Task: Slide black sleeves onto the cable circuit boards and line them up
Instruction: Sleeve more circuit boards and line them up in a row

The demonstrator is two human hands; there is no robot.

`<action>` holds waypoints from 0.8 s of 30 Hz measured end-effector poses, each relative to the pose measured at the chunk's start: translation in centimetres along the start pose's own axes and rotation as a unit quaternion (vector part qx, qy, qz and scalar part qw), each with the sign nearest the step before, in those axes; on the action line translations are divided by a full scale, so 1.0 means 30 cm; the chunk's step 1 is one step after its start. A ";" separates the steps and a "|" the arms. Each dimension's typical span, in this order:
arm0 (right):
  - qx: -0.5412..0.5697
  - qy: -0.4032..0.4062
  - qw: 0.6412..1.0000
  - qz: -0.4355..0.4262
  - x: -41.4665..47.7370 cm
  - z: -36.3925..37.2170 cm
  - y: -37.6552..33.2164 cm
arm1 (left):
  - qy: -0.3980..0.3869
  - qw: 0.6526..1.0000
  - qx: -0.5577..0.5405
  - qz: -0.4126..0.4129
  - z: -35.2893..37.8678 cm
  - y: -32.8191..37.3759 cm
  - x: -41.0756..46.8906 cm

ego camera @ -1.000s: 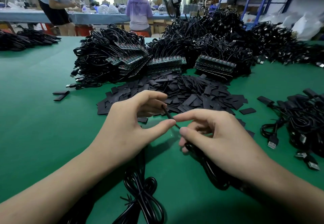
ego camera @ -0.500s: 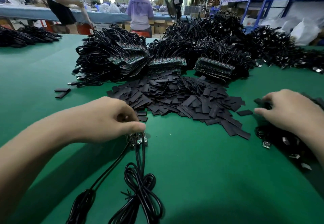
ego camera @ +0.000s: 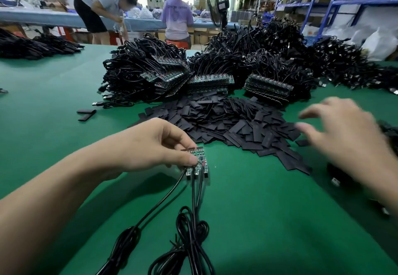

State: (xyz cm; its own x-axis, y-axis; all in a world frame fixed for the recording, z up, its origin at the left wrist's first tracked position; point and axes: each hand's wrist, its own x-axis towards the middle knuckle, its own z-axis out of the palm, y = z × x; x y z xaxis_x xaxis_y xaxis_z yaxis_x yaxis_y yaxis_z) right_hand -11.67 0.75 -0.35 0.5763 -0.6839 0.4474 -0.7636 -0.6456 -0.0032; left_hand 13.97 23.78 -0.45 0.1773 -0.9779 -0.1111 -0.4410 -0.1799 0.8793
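My left hand (ego camera: 155, 145) pinches a small stack of green cable circuit boards (ego camera: 197, 160) just above the green table. Their black cables (ego camera: 189, 231) trail toward me and end in tied coils. Beyond the boards spreads a heap of flat black sleeves (ego camera: 232, 122). My right hand (ego camera: 340, 132) hovers blurred over the heap's right edge, fingers spread, holding nothing.
Large piles of black cables with stacked circuit boards (ego camera: 211, 81) stand behind the sleeves. More cables (ego camera: 387, 130) lie at the right edge, partly behind my right hand. Two loose sleeves (ego camera: 86, 114) lie at left. People work at a far table (ego camera: 53, 17).
My hands have parted. The right one left a cable on the right-hand pile and now swings back over the sleeves. The left one has taken hold of the boards and lifted them slightly.
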 end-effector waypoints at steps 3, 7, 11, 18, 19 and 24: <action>0.294 -0.078 0.948 -0.092 -0.092 -0.043 -0.274 | 0.020 0.999 -0.032 0.019 0.022 -0.006 0.005; 0.408 -0.170 0.889 -0.118 -0.161 -0.006 -0.393 | 0.047 0.994 -0.085 0.048 0.049 -0.021 0.015; 0.473 -0.186 0.855 -0.098 -0.173 0.001 -0.389 | 0.052 0.991 -0.098 0.073 0.066 -0.021 0.021; 0.681 -0.271 0.680 -0.010 -0.193 0.020 -0.410 | 0.001 0.981 -0.181 0.068 0.079 -0.041 0.033; 0.700 -0.274 0.659 -0.001 -0.194 0.018 -0.411 | -0.012 0.978 -0.198 0.071 0.081 -0.039 0.033; 0.768 -0.251 0.589 0.025 -0.162 -0.008 -0.358 | -0.062 0.955 -0.280 0.077 0.022 -0.032 0.018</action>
State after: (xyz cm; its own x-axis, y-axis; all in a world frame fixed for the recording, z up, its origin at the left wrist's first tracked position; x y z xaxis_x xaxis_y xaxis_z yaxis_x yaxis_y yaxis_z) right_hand -6.33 11.09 -2.27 0.8724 -0.4799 0.0927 0.1579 0.0971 -0.9827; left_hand 13.90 23.35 -1.66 0.0276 -0.9995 0.0164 0.0926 0.0189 0.9955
